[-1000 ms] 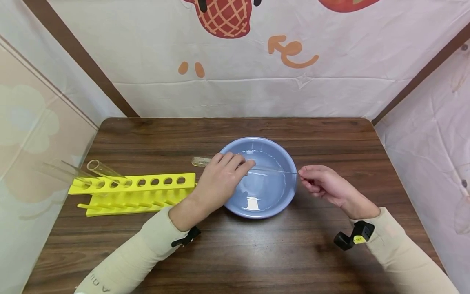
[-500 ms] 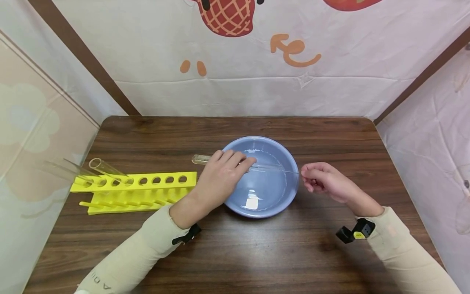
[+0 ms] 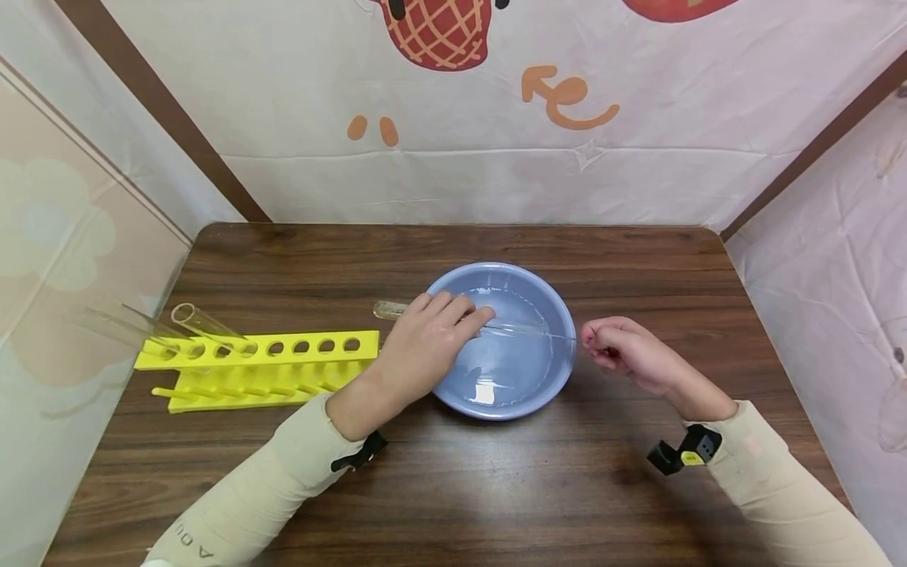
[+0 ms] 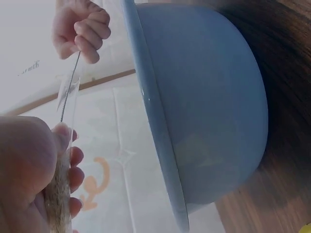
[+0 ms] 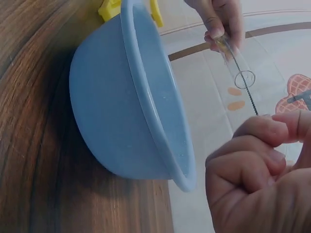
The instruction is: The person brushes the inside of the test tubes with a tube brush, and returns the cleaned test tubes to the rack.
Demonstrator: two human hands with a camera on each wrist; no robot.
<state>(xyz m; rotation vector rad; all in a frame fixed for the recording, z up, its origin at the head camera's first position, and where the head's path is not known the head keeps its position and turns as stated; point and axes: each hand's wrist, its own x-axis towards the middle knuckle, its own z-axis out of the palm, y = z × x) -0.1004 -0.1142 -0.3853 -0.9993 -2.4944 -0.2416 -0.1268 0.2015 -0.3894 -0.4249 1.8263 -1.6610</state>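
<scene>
In the head view my left hand (image 3: 428, 339) grips a clear glass test tube (image 3: 520, 328) above the basin. The tube lies nearly level, its rounded end out to the left and its mouth to the right. A test tube brush is inside; its bristles (image 4: 58, 194) show through the glass beneath my left fingers in the left wrist view. The twisted wire handle (image 5: 245, 90) comes out of the mouth. My right hand (image 3: 627, 354) pinches the wire's far end just beyond the basin's right rim, the other fingers curled in.
Below the tube stands a blue plastic basin (image 3: 499, 273) with water in it. To the left is a yellow test tube rack (image 3: 269, 376), with several glass tubes (image 3: 201, 323) leaning in its left holes. Everything stands on a dark wooden table (image 3: 460, 504) with fabric walls around.
The tube's mouth and the wire have dipped slightly at the right, with my right hand turning a little. My left hand keeps its grip, and the basin and rack stay put.
</scene>
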